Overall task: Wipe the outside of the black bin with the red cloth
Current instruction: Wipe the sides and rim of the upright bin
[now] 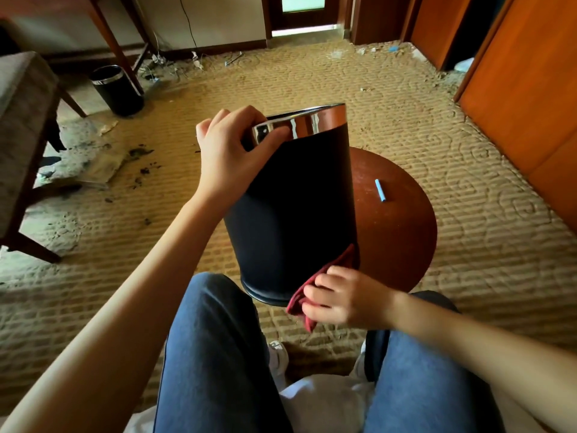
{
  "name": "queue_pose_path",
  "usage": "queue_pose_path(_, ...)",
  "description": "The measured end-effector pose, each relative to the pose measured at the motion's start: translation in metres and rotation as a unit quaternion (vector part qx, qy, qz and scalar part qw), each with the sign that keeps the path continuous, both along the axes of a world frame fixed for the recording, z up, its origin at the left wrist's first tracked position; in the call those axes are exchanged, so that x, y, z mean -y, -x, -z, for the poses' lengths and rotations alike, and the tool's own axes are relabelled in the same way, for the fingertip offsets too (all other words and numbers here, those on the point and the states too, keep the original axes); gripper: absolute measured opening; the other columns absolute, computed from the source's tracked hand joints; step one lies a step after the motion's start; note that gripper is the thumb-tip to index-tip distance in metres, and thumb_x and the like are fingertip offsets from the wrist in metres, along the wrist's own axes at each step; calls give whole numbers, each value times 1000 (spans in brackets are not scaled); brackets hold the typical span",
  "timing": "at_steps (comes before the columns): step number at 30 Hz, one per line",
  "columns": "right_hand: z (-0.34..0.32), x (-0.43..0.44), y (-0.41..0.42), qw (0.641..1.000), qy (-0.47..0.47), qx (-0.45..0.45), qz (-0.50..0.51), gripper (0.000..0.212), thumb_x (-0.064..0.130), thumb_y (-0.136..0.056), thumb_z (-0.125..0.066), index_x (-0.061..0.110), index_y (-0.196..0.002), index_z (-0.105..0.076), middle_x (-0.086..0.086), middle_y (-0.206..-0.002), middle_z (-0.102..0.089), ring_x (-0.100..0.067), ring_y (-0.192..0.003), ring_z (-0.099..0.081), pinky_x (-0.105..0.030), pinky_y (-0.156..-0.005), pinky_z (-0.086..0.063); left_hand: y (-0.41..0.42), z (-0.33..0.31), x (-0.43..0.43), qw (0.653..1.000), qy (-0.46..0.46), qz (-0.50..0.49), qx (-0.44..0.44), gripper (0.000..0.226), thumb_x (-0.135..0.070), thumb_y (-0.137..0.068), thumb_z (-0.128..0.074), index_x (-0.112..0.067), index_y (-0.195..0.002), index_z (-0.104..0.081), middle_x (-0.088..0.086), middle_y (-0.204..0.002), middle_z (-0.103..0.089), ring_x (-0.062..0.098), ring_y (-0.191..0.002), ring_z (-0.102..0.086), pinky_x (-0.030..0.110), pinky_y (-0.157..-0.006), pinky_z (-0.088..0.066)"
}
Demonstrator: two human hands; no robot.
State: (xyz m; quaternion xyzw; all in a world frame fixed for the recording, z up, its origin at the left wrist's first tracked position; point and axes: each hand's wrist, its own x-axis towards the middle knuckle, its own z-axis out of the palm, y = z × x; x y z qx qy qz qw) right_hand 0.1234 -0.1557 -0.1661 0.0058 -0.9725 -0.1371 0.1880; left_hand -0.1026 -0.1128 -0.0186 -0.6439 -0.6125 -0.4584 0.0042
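The black bin (290,207) stands tilted on the near left edge of a round wooden table (393,220), its shiny metal rim (312,121) leaning to the far side. The left hand (228,148) grips this rim, with the thumb on the outside. The right hand (340,295) holds the red cloth (301,304) bunched in curled fingers and presses it on the lower right side of the bin, near its base. The two hands are well apart.

A small blue stick (381,189) lies on the table, right of the bin. The knees in blue jeans (212,354) are just near the table. On the far left, a second black bin (118,92) stands on the dirty carpet (312,89) beside a chair (25,98). Wooden doors (524,89) are on the right.
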Motion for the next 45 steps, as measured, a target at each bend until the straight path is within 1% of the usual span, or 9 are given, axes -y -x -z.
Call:
queue_pose_path(8, -124, -68, 54, 947, 19, -277, 159, 23, 7, -95, -47, 8, -96, -70, -16, -92, -64, -31, -73, -55, -38, -61, -46, -3, -6, -4, 1000, 10, 1, 0, 29, -55, -78, -56, -26, -76, -51, -19, -61, -42, 2, -76, -40, 33, -87, -29)
queue_pose_path(13, -42, -13, 45, 998, 8, -62, 33, 31, 11, -99, -40, 12, -94, -70, -10, -95, -65, -24, -80, -52, -36, -69, -45, 4, -7, -3, 1000, 8, -13, 18, 30, -54, -77, -58, -25, -77, -52, -16, -63, -44, 5, -75, -43, 48, -89, -41)
queue_pose_path(16, -28, -6, 33, 996, 20, 57, -61, 19, 8, -93, -50, 13, -92, -69, -5, -91, -64, -19, -80, -54, -32, -67, -47, 5, -2, 2, 1000, 6, -15, 18, 32, -56, -77, -57, -24, -77, -53, -18, -66, -46, 1, -78, -41, 41, -93, -34)
queue_pose_path(24, -112, -72, 42, 973, 43, -190, 127, 21, 4, -88, -55, 8, -99, -72, -18, -97, -65, -31, -78, -54, -38, -67, -44, 1, -4, -2, 999, 8, -43, 15, 30, -57, -77, -56, -26, -77, -52, -16, -64, -45, 5, -81, -44, 30, -88, -26)
queue_pose_path(29, -47, -24, 30, 999, 28, -34, 27, 35, 5, -95, -35, 14, -98, -68, -9, -105, -61, -23, -80, -49, -34, -74, -41, -19, -21, -6, 991, 35, -46, -124, 28, -49, -85, -55, -20, -83, -57, -12, -75, -52, 19, -89, -53, 31, -84, -18)
queue_pose_path(33, -41, -18, 31, 999, 14, -29, -6, 25, 6, -93, -46, 15, -98, -69, -12, -102, -65, -26, -81, -56, -36, -74, -43, -76, -38, -25, 964, 112, -46, -236, 33, -46, -92, -47, -19, -81, -61, -6, -79, -54, 20, -87, -52, 41, -99, -19)
queue_pose_path(38, -46, -33, -9, 996, 51, -50, 46, 30, 0, -88, -43, 14, -111, -56, -12, -110, -48, -26, -87, -52, -34, -71, -46, -101, -33, -36, 951, 127, -61, -276, 46, -37, -97, -45, -17, -57, -33, -3, -60, -39, 25, -65, -43, 41, -95, -24)
queue_pose_path(42, -50, -49, -43, 963, 135, -146, 182, 35, 5, -79, -44, 18, -110, -51, -7, -108, -46, -25, -87, -54, -31, -66, -51, -97, -40, -40, 950, 151, -42, -270, 47, -40, -96, -49, -18, -57, -33, -4, -59, -35, 25, -67, -43, 42, -96, -26)
queue_pose_path(45, -51, -60, -54, 868, 257, -279, 320, 37, 5, -76, -43, 16, -108, -57, -14, -100, -54, -28, -91, -55, -28, -80, -44, -90, -42, -43, 948, 180, -24, -260, 47, -47, -90, -56, -18, -59, -36, -5, -61, -38, 24, -71, -44, 42, -95, -29)
